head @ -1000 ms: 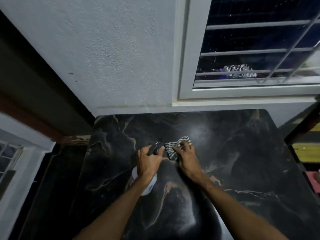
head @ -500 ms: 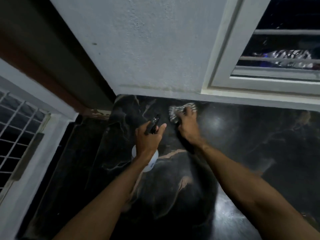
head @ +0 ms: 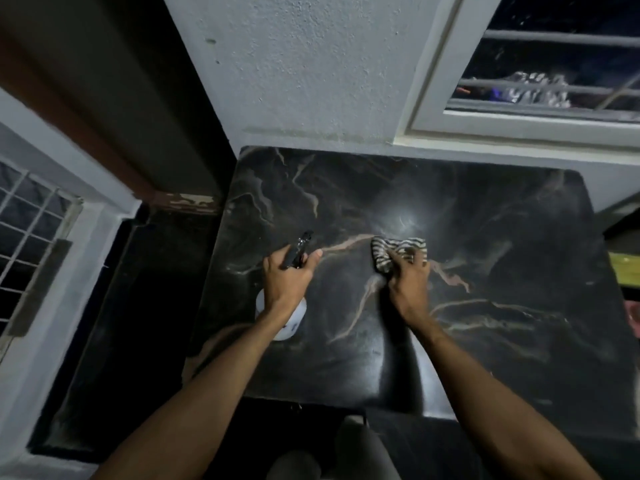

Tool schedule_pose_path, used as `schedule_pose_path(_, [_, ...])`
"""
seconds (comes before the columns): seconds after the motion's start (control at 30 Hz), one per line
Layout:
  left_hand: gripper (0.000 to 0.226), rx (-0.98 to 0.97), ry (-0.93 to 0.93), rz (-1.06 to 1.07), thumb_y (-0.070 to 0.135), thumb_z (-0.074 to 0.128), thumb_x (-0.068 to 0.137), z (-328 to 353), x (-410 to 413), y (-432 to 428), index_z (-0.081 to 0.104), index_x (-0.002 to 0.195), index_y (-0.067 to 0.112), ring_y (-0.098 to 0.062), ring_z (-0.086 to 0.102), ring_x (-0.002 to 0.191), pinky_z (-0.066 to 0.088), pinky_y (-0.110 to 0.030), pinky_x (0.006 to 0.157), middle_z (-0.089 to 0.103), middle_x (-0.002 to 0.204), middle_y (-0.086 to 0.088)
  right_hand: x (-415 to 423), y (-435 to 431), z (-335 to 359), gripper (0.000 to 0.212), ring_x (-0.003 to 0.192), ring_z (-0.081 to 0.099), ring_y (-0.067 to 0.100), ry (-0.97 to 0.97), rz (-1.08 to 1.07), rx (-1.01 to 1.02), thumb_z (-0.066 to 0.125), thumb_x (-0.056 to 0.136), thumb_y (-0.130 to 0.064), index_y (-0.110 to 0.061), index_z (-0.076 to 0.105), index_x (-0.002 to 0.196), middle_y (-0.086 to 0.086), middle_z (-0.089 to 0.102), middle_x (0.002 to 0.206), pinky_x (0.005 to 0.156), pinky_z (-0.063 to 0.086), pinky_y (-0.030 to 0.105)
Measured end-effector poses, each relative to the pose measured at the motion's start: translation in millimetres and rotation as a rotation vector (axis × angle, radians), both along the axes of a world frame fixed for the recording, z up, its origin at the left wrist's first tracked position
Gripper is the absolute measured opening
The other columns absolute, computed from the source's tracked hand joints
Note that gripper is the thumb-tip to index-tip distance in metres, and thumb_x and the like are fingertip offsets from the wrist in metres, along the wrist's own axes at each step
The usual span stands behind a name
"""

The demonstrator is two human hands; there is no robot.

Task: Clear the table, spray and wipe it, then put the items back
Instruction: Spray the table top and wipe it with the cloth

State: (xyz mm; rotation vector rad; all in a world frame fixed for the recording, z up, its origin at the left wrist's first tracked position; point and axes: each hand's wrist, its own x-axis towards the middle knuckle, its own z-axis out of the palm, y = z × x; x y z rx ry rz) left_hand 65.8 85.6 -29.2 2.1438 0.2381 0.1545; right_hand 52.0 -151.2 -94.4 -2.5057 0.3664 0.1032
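Black, tan-veined table (head: 485,358), pushed up against a pale wall at twelve o'clock. Wiping stage by the look of it, with the putting back not yet begun.

Striped cloth (head: 401,245) lying on the top near its middle, just at six o'clock of a bright glare patch. To wipe well: press down evenly and sweep in overlapping passes from the wall edge at twelve toward the near edge at six. Then work outward to the broad stretch at three o'clock, well apart from the cloth for now. Turn to a fresh face once damp. Hold the bottle clear of the cloth's path and avoid dragging it across the wet top.

Right hand (head: 410,285) at six o'clock of the cloth, fingers bent over its bunched near part, gripping and pressing it to the table; thumb hidden. Left hand (head: 287,280) at nine o'clock of the cloth, apart from it, closed firmly round the neck of the spray bottle (head: 298,251). Dark nozzle poking out toward twelve, white body showing under the wrist toward six. Standing on the table or held just above: cannot tell.
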Motion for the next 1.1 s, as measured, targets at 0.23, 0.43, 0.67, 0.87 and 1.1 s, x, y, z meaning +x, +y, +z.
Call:
schedule_pose_path(0.23, [0.042,-0.051,0.087,-0.08,0.031,0.082,0.082,1,-97,12,0.06,0.06,0.003,-0.026,0.065,0.064,0.052,-0.036,0.07,0.066,0.061,-0.008,-137,44,-3,0.07,0.133,0.034,0.032,0.014,0.311,-0.047,0.052,0.081,0.003,-0.033,0.056,0.141,0.008,0.03,0.16,0.109,0.037,0.034])
schedule_pose_path(0.43, [0.041,-0.065,0.084,-0.093,0.027,0.084,0.08,-4,-159,24,0.056,0.057,0.008,-0.016,0.058,0.054,0.045,-0.027,0.061,0.06,0.054,-0.001,-190,47,6,0.075,0.132,0.034,0.037,0.039,-0.21,0.029,0.048,0.076,0.013,-0.022,0.058,0.141,0.011,0.03,0.156,0.114,0.038,0.042])
schedule_pose_path(0.67, [0.039,0.04,0.048,-0.092,0.022,0.082,0.083,-12,-199,39,0.057,0.055,0.011,-0.014,0.058,0.053,0.042,-0.026,0.06,0.06,0.053,0.003,-227,88,7,0.077,0.134,0.035,0.031,0.047,0.146,0.017,0.05,0.076,0.006,-0.034,0.056,0.142,0.008,0.031,0.158,0.113,0.041,0.043])
schedule_pose_path(0.87, [0.045,-0.05,0.133,-0.14,0.026,0.084,0.08,-18,-219,8,0.049,0.055,0.011,-0.014,0.056,0.051,0.041,-0.024,0.059,0.055,0.051,0.003,-245,45,13,0.068,0.138,0.032,0.032,0.073,-0.016,0.017,0.046,0.079,-0.002,-0.027,0.057,0.142,0.01,0.031,0.157,0.116,0.037,0.039])
schedule_pose_path(1.1, [0.042,-0.06,0.126,-0.27,0.025,0.084,0.08,-18,-227,-85,0.052,0.057,0.01,-0.015,0.058,0.054,0.044,-0.027,0.06,0.057,0.053,0.002,-253,-34,4,0.069,0.128,0.039,0.03,0.036,0.132,-0.056,0.052,0.082,-0.001,-0.034,0.055,0.142,0.007,0.033,0.159,0.104,0.046,0.038])
